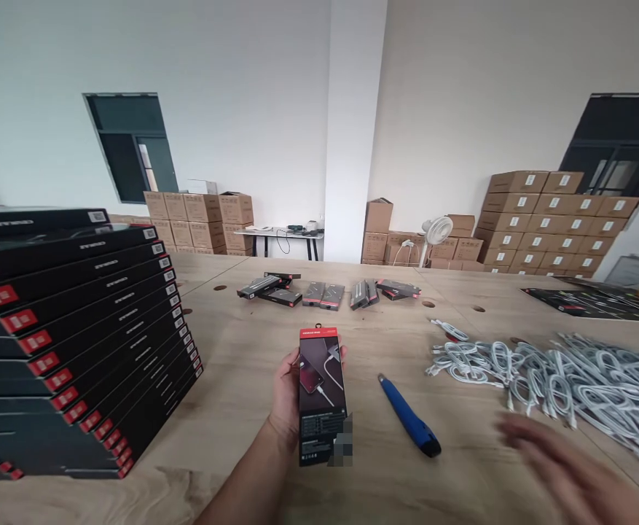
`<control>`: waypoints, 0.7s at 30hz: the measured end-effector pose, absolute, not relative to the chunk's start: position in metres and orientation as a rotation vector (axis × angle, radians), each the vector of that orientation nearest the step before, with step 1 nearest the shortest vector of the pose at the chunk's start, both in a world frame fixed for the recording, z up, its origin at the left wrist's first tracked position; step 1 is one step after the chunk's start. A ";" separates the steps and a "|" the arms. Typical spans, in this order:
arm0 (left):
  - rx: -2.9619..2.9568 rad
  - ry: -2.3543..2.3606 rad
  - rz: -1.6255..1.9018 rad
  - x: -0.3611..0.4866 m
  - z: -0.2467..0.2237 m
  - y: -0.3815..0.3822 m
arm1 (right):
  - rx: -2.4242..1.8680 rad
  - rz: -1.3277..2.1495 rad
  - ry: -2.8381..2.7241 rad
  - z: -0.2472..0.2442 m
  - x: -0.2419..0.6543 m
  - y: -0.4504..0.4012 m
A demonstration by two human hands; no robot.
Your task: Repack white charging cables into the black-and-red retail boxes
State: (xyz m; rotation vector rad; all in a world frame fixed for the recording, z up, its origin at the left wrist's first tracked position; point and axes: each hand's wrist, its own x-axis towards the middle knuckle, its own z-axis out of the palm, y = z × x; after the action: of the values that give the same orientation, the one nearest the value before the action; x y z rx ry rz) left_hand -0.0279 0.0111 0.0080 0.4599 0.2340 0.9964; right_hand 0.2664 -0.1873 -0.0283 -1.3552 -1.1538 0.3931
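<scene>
A slim black box point(322, 386) with a red top edge and a picture of a phone and cable is upright in my left hand point(286, 394), whose fingers wrap round its sides. My right hand point(554, 452) is smeared by motion at the lower right, just in front of the heap of cables, and its fingers cannot be made out clearly. Many coiled white cables point(586, 386) lie on the table's right side. Between the box and my right hand lies a blue cutter point(409, 415) with a black end.
A tall stack of large black boxes point(133, 328) stands at the left of the wooden table point(232, 452). Several small boxes point(333, 295) lie toward the back. Flat black printed sheets point(586, 300) are at the right. Cartons point(532, 219) and a white fan point(438, 230) stand beyond.
</scene>
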 end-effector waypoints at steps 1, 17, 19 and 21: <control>0.465 0.219 1.000 -0.030 0.009 0.010 | -1.400 0.486 -1.258 -0.025 0.247 -0.166; 1.304 0.850 1.491 -0.018 0.021 -0.007 | -1.481 0.126 -1.585 -0.059 0.107 -0.054; 1.348 0.895 1.516 -0.015 0.020 -0.012 | -1.446 -0.077 -1.714 -0.060 0.104 -0.054; 1.370 0.945 1.562 -0.016 0.020 -0.013 | -1.336 -0.090 -1.832 -0.058 0.101 -0.059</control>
State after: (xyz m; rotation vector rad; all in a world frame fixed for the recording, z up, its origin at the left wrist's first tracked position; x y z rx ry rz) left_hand -0.0161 -0.0125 0.0202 1.3702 0.9451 1.5621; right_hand 0.1006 -0.0588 -0.0579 -1.3359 -1.8315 -0.0905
